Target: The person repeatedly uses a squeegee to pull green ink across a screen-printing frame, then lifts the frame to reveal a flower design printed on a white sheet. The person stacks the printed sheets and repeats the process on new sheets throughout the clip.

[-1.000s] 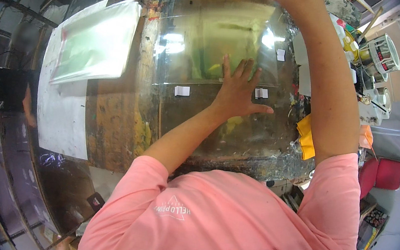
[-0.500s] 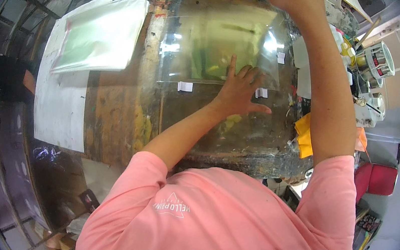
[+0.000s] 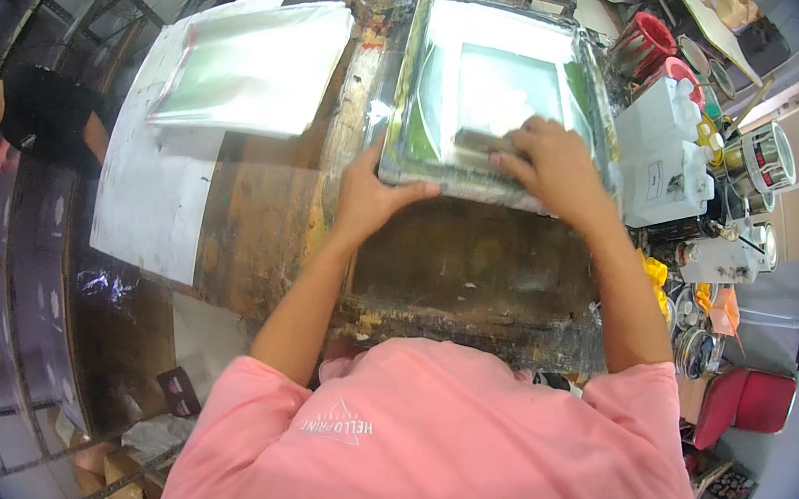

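Observation:
A screen printing frame (image 3: 502,198) lies flat on the worktable, its mesh pale with a lighter rectangle in the middle and green patches at the sides. My left hand (image 3: 373,198) grips the frame's near left corner, thumb along the near edge. Over the near part of the mesh, my right hand (image 3: 559,170) is closed on a squeegee (image 3: 482,142), which looks slightly blurred. Whether the squeegee's blade presses on the mesh cannot be made out. What lies beneath the frame is hidden.
Left of the frame, a stack of clear plastic sheets (image 3: 252,69) rests on white paper (image 3: 153,202). White jugs (image 3: 670,189), red cans (image 3: 646,44) and a yellow cloth (image 3: 654,275) crowd the right side. Another person (image 3: 51,118) is at the far left, beyond metal racks.
The screen frame is now down over the spot where the clear sheet lay. My left hand has moved from that sheet to the frame's corner; my right hand came back nearer, holding the squeegee.

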Available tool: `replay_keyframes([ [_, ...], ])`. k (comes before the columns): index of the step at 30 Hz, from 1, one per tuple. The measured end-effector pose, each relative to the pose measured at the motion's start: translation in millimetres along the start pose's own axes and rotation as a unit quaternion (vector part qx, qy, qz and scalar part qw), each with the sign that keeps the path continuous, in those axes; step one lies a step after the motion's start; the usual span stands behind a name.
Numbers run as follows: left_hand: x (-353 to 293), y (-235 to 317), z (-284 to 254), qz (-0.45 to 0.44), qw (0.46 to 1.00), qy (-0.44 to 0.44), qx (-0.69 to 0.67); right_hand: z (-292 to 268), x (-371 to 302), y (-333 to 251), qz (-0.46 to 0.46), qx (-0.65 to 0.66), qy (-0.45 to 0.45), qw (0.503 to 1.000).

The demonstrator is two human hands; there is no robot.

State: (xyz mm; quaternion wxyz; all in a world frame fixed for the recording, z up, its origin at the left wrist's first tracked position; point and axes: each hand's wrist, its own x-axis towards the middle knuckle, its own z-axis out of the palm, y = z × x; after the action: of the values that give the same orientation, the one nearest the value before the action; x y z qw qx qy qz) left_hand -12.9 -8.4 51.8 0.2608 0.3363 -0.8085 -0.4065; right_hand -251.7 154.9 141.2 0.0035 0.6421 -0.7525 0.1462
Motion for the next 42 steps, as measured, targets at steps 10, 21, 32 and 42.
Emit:
replay_keyframes([
  [10, -21, -32, 18, 0.015, 0.971, 0.007, 0.240, 79, -36, -6, 0.028, -0.020, 0.021, 0.999],
  [21, -20, -33, 17, 0.069, 0.967, 0.045, 0.240, 91, 140, 121, 0.020, -0.084, 0.043, 0.995],
  [32, -22, -34, 17, 0.055, 0.987, 0.029, 0.151, 100, 145, 131, 0.033, -0.085, 0.073, 0.993],
  [42, -24, -35, 16, 0.056, 0.983, 0.024, 0.171, 60, -11, -1, 0.043, -0.075, -0.009, 0.996],
])
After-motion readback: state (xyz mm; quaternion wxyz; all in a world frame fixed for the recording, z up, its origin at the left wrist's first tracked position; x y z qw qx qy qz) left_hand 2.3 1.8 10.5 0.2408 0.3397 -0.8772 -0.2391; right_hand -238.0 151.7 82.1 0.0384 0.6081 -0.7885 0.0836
